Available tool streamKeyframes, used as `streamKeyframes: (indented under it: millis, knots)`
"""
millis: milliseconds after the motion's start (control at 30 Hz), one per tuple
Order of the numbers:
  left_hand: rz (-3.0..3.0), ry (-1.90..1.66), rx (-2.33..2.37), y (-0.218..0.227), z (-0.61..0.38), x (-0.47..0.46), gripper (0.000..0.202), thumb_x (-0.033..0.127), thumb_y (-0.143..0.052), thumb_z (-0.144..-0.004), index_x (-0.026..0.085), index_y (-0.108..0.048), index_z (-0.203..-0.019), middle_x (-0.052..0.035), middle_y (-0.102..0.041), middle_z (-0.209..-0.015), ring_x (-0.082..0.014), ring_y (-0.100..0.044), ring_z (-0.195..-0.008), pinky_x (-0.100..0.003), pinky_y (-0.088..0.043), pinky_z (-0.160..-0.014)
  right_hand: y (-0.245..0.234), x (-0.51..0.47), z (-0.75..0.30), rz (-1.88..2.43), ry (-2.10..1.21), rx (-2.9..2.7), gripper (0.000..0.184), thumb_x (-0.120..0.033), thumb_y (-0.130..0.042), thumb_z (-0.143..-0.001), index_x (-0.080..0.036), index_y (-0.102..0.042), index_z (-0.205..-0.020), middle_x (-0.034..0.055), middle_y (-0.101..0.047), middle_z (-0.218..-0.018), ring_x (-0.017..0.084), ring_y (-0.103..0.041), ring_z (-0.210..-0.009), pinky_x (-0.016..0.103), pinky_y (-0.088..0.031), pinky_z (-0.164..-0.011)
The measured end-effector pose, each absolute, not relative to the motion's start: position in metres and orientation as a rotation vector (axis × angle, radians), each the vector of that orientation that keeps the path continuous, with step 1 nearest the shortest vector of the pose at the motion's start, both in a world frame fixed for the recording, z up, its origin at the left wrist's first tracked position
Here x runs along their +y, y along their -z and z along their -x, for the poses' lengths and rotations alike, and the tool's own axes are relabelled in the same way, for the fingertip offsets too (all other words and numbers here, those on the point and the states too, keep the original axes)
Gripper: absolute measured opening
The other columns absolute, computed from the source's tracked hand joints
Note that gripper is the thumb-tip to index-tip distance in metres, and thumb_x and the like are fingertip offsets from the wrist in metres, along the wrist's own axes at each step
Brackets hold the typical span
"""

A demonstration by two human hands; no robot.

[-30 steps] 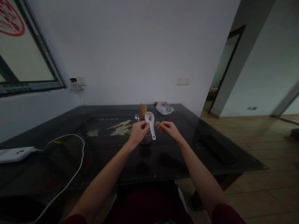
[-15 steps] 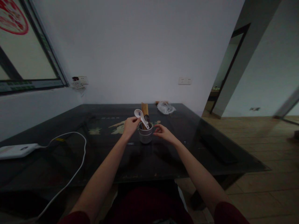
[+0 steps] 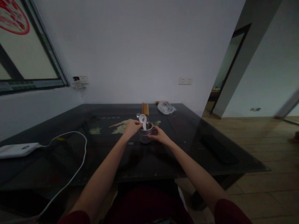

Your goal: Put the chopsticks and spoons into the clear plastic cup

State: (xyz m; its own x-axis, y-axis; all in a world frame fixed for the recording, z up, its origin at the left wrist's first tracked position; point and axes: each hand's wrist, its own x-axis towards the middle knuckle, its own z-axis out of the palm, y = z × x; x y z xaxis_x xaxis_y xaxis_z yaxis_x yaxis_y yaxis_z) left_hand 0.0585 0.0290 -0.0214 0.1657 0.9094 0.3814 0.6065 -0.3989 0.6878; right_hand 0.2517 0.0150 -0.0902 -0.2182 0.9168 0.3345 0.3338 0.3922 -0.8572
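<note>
A grey metal utensil cup point(image 3: 145, 138) stands upright on the dark table, full of wooden chopsticks point(image 3: 145, 108) and spoons. My left hand point(image 3: 132, 128) reaches the cup's left rim, its fingertips pinching a white ceramic spoon point(image 3: 143, 119) with a blue mark. The spoon stands bowl up, its handle down inside the cup. Round the right side of the cup my right hand point(image 3: 160, 136) is curled, thumb on the front wall and fingers behind. A shiny metal spoon point(image 3: 138, 115) shows behind the white one. The handle's lower end is hidden in the cup.
A clear plastic bag point(image 3: 165, 108) lies by the wall at the back. A white power bank point(image 3: 20, 149) with a white cable point(image 3: 84, 149) sits at the left. A flat dark object point(image 3: 218, 148) lies on the right of the glossy black table point(image 3: 182, 165).
The white spoon has gone from tilted over the cup to nearly upright, with its handle in the cup. My right hand has moved left onto the cup's side.
</note>
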Motion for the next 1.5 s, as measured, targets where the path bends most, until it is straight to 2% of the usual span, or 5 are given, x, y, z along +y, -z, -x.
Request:
streamKeyframes:
  millis: [267, 600, 1000, 1267, 1500]
  knots:
    - [-2.114, -1.034, 1.481, 0.028, -0.057, 0.034, 0.023, 0.033, -0.059, -0.070, 0.014, -0.071, -0.068, -0.0068, -0.070, -0.069, -0.0185, -0.063, -0.066, -0.024, -0.040, -0.059, 0.089, 0.012, -0.244, 1.044, -0.789, -1.760, 0.069, -0.028, -0.079, -0.060, -0.018, -0.051, -0.123, 0.0087, -0.061, -0.108, 0.020, -0.056, -0.093, 0.037, -0.044, -0.086]
    - [-2.196, -0.952, 1.563, 0.030, -0.057, 0.036, 0.019, 0.032, -0.059, -0.070, 0.017, -0.071, -0.070, -0.0047, -0.068, -0.068, -0.0162, -0.059, -0.063, -0.023, -0.038, -0.058, 0.092, 0.011, -0.240, 1.039, -0.768, -1.748, 0.080, -0.030, -0.081, -0.058, -0.016, -0.045, -0.128, 0.0115, -0.062, -0.110, 0.022, -0.058, -0.099, 0.036, -0.044, -0.088]
    - [-2.331, -0.830, 1.696, 0.022, -0.061, 0.024, 0.023, 0.035, -0.055, -0.076, 0.020, -0.071, -0.072, -0.0076, -0.069, -0.078, -0.0228, -0.060, -0.074, -0.028, -0.035, -0.063, 0.092, 0.012, -0.239, 1.049, -0.743, -1.736, 0.076, -0.030, -0.079, -0.060, -0.019, -0.046, -0.128, 0.0094, -0.063, -0.107, 0.022, -0.059, -0.096, 0.037, -0.044, -0.088]
    - [-2.286, -0.991, 1.633, 0.027, -0.059, 0.026, 0.024, 0.041, -0.059, -0.075, 0.019, -0.063, -0.083, -0.0043, -0.064, -0.076, -0.0184, -0.058, -0.069, -0.025, -0.036, -0.061, 0.089, 0.009, -0.239, 1.032, -0.770, -1.738, 0.073, -0.029, -0.078, -0.061, -0.018, -0.047, -0.126, 0.0094, -0.063, -0.107, 0.021, -0.058, -0.095, 0.036, -0.045, -0.086]
    - [-2.220, -1.041, 1.575, 0.022, -0.058, 0.028, 0.022, 0.039, -0.059, -0.074, 0.018, -0.062, -0.079, -0.0011, -0.059, -0.069, -0.0152, -0.052, -0.063, -0.024, -0.034, -0.058, 0.086, 0.007, -0.239, 1.035, -0.777, -1.745, 0.075, -0.029, -0.078, -0.061, -0.018, -0.046, -0.128, 0.0097, -0.062, -0.109, 0.022, -0.058, -0.098, 0.036, -0.044, -0.088]
